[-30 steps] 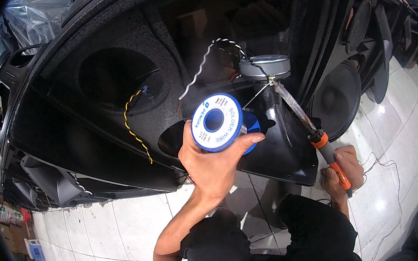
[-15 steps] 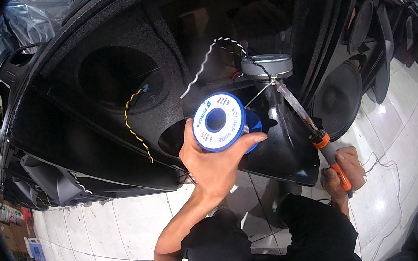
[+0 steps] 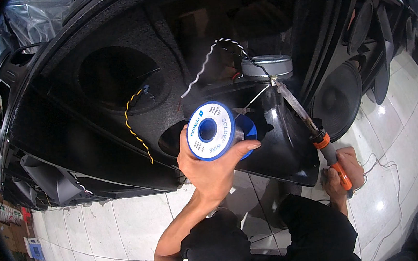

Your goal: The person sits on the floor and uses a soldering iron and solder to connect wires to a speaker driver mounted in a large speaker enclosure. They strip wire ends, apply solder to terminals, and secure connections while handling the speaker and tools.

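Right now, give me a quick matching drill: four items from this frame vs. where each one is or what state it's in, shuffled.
Column 1:
1. solder spool
2. soldering iron
3. yellow-black twisted wire
4. white-black twisted wire

Column 2:
A. hangs out of the round cutout in the black cabinet
B. gripped by the left hand
C. runs up and over to the silver speaker magnet
D. handle in the right hand, tip at the magnet's terminal

Pairs: 1-B, 2-D, 3-A, 4-C

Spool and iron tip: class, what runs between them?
In the head view, a thin solder strand stretches from the spool in the left hand to the iron tip.
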Motion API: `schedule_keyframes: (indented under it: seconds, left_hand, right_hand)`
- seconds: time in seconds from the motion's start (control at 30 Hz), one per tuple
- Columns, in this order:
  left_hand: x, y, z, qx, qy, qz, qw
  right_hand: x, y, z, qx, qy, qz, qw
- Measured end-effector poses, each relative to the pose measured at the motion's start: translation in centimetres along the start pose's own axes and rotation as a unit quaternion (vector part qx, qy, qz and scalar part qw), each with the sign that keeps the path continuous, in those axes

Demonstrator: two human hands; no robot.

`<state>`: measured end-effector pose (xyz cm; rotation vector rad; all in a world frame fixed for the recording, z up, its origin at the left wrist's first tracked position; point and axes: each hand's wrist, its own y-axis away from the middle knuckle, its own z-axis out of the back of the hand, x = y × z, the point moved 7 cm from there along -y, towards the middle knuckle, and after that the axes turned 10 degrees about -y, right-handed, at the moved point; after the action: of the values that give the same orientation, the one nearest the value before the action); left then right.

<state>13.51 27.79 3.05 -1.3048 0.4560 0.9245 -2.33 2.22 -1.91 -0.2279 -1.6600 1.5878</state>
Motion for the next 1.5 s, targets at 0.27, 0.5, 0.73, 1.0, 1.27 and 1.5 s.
schedule_keyframes:
  seconds: [0.27,0.5,0.73,1.0,1.27,1.5]
  left_hand:
    - [-0.02,0.0,-0.05,0.002,0.004,0.001,1.0]
    - [0.02,-0.01,-0.09,-0.002,0.0,0.007,1.0]
    - [-0.03,0.02,-0.08,0.005,-0.014,0.009,1.0]
    - [0.05,-0.01,-0.16,0.002,0.008,0.013,1.0]
    - [0.05,-0.02,-0.18,0.012,-0.013,0.015,1.0]
    - [0.14,0.01,-0.19,0.009,-0.006,0.013,1.0]
  right_hand:
    - [0.01,0.16,-0.22,-0.003,0.006,0.003,1.0]
    - [0.0,0.14,-0.22,0.0,0.007,-0.004,1.0]
    - [0.08,0.09,-0.31,0.013,0.016,-0.006,1.0]
    - [0.07,-0.06,-0.39,0.018,-0.001,0.002,1.0]
    - [-0.02,0.03,-0.18,0.019,-0.011,-0.016,1.0]
    - [-0.12,0.27,-0.36,0.002,-0.024,-0.004,1.0]
